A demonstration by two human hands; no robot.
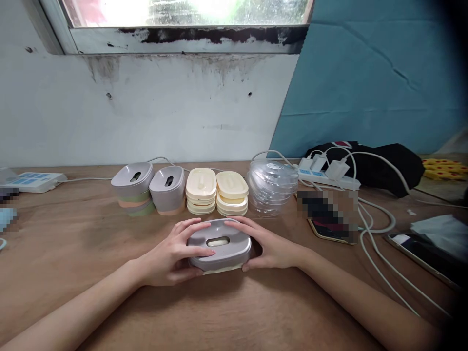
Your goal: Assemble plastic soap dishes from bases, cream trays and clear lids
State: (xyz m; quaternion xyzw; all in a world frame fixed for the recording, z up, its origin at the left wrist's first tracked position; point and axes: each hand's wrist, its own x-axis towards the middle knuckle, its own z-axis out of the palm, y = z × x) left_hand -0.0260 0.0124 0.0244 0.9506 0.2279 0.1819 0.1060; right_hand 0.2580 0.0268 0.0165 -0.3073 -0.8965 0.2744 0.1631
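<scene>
Grey oval slotted plastic box (pixel 224 253): just below frame centre (a pale surface (pixel 218 242) shows through its slot)
Left hand (pixel 176 254): gripping the box's left end
Right hand (pixel 269 246): gripping its right end

Grey slotted container (pixel 236 249): underside hidden, pale stuff thru slot too small to ID. L hand (pixel 179 251) covers its L end, R hand (pixel 270 247) part of its R; palms n/v. L forearm (pixel 76 309) cut at btm L corner, R forearm (pixel 351 292) lost in dark blur btm R. L power strip (pixel 40 182) cut by L edge. Phone w/ gold edge (pixel 327 234) mostly pixelated; 2nd phone (pixel 417 256) partly under thin white sheet (pixel 444 231). Label atop clear plastic stack (pixel 272 190) unreadable. Yellow pieces (pixel 444 169) blurry, can't ID. Window (pixel 190 12) cut by top edge, view outside blurred.
</scene>
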